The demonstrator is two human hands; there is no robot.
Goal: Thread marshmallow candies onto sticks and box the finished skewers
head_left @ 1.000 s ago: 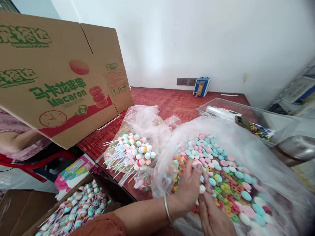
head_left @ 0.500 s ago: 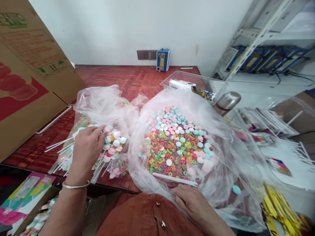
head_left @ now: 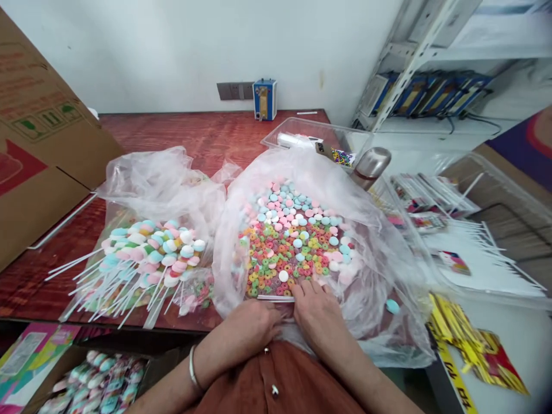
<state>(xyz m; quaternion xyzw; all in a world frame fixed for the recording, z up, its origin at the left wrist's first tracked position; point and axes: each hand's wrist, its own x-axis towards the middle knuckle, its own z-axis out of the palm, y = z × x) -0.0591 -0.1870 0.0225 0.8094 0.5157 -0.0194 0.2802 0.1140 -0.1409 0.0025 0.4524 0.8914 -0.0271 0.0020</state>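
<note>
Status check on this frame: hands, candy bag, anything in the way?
Left hand and right hand at near edge of the open candy bag, white stick between them; grip unclear. Finished lollipop pile lies left. Nothing blocking.

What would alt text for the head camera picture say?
Two bare hands, left hand and right hand, rest at the near edge of a clear plastic bag of pastel disc and ring candies on a red wooden table, beside a pile of candy skewers on white sticks.
</note>
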